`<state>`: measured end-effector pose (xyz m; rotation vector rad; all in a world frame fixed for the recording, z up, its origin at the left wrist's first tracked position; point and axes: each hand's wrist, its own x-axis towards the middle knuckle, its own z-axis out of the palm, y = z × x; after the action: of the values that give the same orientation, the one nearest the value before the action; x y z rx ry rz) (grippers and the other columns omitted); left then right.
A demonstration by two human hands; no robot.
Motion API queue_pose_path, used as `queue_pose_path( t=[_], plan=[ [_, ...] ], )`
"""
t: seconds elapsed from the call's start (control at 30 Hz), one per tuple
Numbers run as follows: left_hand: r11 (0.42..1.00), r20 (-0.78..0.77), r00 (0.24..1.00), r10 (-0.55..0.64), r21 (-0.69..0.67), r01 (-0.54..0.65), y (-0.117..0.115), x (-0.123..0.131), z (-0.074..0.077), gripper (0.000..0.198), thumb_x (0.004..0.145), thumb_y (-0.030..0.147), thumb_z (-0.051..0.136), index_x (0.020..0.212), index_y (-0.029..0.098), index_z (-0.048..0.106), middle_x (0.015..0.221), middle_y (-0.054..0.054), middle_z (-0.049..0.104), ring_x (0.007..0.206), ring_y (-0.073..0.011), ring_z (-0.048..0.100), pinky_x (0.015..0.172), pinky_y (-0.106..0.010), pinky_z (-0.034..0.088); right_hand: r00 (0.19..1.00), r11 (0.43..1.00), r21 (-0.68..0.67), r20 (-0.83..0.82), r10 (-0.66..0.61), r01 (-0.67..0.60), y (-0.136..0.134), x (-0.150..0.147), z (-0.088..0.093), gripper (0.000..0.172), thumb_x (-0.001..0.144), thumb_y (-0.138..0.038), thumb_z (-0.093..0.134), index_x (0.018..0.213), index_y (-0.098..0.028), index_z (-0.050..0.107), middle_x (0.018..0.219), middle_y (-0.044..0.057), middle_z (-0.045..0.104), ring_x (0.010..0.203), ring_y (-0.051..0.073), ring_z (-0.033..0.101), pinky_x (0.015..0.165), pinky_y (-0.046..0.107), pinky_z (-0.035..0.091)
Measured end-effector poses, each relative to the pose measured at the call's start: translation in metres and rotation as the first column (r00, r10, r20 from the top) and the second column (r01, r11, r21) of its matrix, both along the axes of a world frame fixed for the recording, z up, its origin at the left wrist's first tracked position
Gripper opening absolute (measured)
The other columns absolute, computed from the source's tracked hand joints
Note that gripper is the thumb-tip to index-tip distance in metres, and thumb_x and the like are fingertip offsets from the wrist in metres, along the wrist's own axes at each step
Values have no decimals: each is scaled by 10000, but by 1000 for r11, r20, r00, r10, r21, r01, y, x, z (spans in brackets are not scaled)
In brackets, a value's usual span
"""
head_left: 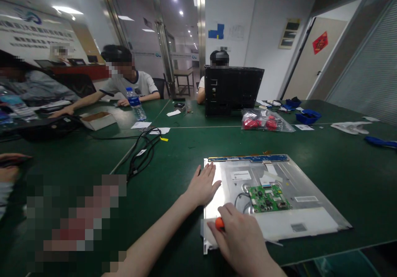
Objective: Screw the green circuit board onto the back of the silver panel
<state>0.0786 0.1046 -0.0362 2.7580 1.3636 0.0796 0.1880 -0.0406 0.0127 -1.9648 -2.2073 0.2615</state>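
Observation:
A flat silver display panel (pixel 305 186) lies back side up on the green table, with a green circuit board (pixel 268 198) mounted near its middle. Along its far edge runs a narrow blue board (pixel 248 158). My left hand (pixel 203 185) rests with fingers stretched out on the panel's left edge. Nearer to me, my right hand (pixel 242 235) is closed around what looks like a screwdriver (pixel 219 223), over the panel's near left corner. Only the rounded orange end of its handle shows; the shaft and tip are hidden by the hand. Thin dark wires (pixel 243 200) curve beside the circuit board.
Black cables (pixel 144 151) lie left of the panel. Farther back are a black monitor (pixel 232 91), a clear bag with red items (pixel 266 120), blue trays (pixel 308 116), a water bottle (pixel 135 103) and an open carton (pixel 98 120). Several people sit around the table (pixel 173 157).

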Motion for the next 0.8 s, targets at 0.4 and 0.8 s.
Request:
queue_pose_path(
  t=[0.4,0.8],
  plan=[
    [997,-111,993,47,64,-40,-7,-84,7,538,1034,431,301,1476,170,464,1522,-111,461,1421,-280,413,1189,-506,236,951,952,43,46,-306,305,23,153,-21,303,967,-338,458,1041,-194,714,1103,109,724,916,268,710,778,356,529],
    [979,-25,1000,-6,205,11,3,-134,-4,514,1017,529,340,1340,243,619,1370,-92,631,1287,-285,558,1126,-474,337,974,972,-223,-195,-117,73,31,173,-12,826,747,-406,705,1456,-64,453,1478,216,498,1306,364,532,1068,456,429]
  ],
)
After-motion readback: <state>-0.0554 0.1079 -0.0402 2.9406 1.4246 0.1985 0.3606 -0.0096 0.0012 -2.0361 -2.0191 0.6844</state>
